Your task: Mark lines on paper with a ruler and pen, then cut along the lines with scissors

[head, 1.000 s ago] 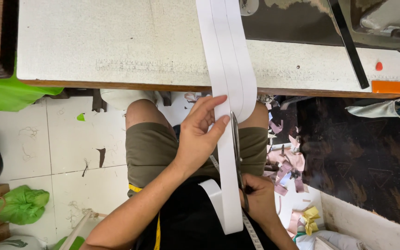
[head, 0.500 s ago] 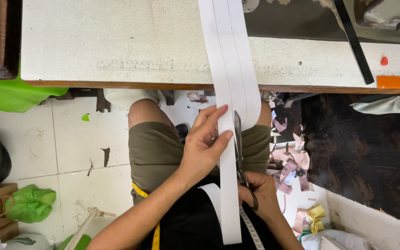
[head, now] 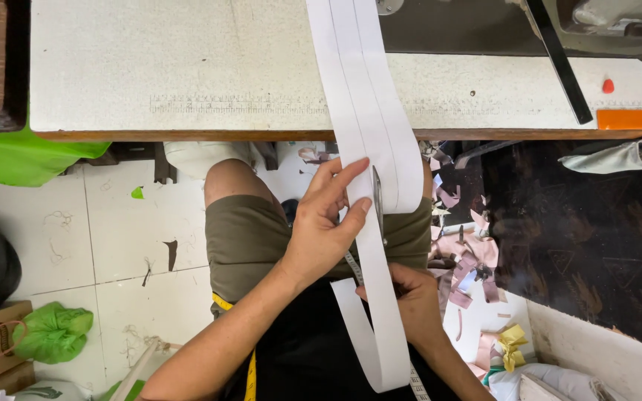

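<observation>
From the head view, I sit with my knees just under the edge of the pale worktop point(head: 187, 67). A long white strip point(head: 369, 134) runs off the worktop, down over my lap, and folds back on itself in a loop near my belly. My left hand point(head: 325, 223) lies on the strip's left edge, fingers point(head: 347, 182) stretched out and close together, thumb tucked under the band so that I pinch it lightly. My right hand point(head: 410, 301) sits lower, behind the strip, curled around the handles of a pair of scissors point(head: 377, 197); the blade pokes up just beside the strip's right edge, between the two layers. I cannot tell how tightly that hand is closed, since the band covers most of it. A yellow tape measure point(head: 250, 371) hangs along my black shirt. Pinkish scraps point(head: 469, 260) litter the floor to my right, and a green bag point(head: 53, 330) lies on the tiles to my left.
</observation>
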